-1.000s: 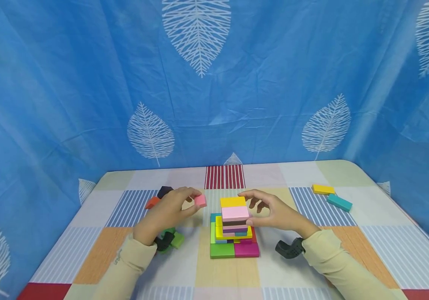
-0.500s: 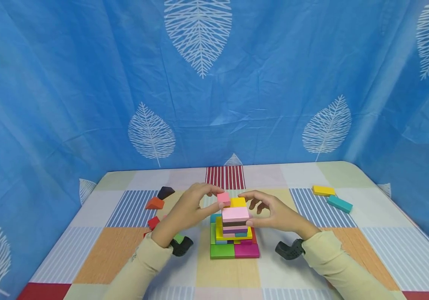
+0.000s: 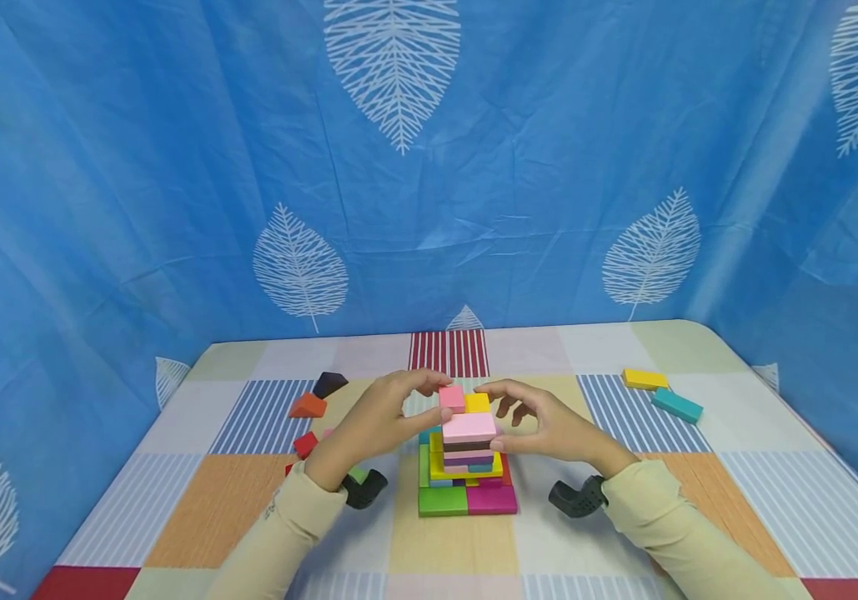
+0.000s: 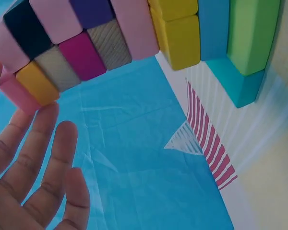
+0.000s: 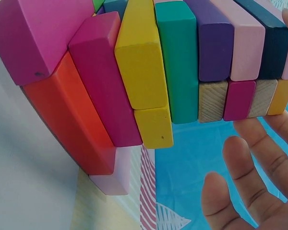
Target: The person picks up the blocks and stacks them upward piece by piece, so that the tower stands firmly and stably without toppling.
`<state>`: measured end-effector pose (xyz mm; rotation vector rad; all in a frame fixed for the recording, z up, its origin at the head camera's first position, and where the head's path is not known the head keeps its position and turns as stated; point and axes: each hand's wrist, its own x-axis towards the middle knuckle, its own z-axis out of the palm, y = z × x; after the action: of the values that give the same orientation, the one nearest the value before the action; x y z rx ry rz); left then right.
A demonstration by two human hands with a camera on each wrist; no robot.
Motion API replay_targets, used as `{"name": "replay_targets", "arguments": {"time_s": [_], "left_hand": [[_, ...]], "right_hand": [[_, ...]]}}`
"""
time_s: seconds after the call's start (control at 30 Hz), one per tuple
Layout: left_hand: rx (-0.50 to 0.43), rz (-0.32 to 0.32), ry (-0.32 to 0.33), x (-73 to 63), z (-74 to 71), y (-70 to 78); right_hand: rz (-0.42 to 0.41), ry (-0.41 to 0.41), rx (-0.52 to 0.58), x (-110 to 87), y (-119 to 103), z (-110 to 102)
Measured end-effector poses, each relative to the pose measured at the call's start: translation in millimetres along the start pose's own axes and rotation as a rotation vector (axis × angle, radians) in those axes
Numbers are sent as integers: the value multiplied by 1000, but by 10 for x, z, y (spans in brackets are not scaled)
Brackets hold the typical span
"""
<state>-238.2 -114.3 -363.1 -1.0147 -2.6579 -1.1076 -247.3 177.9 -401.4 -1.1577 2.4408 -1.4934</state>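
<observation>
A layered tower of coloured wooden blocks stands on the table before me. At its top, my left hand pinches a small pink block between thumb and fingertips. That pink block lies against the end of the yellow block in the left wrist view. From the other side, my right hand grips the tower's upper layers, thumb near the front of the light pink block and index finger at the back by the yellow block. Its remaining fingers are bent loosely.
Left of the tower lie a black block, an orange block and a red block; a green block is partly hidden by the left wrist. At the right lie a yellow block and a teal block. A blue curtain hangs behind.
My left hand has carried the pink block rightward from beside the tower onto its top, beside the yellow block. My right hand has stayed at the tower.
</observation>
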Motion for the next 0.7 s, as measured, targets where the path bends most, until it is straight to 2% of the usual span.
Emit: {"name": "replay_targets", "arguments": {"time_s": [0.23, 0.4, 0.53, 0.7], "left_hand": [[-43, -14, 26, -104, -201, -109], [-57, -43, 22, -251, -384, -300], [-62, -129, -10, -371, -483, -487], [-45, -212, -95, -506, -555, -681]], "right_hand": [[1, -9, 11, 9, 13, 1], [0, -6, 6, 12, 9, 0], [-1, -4, 8, 17, 5, 5], [-1, -4, 7, 21, 5, 9]]}}
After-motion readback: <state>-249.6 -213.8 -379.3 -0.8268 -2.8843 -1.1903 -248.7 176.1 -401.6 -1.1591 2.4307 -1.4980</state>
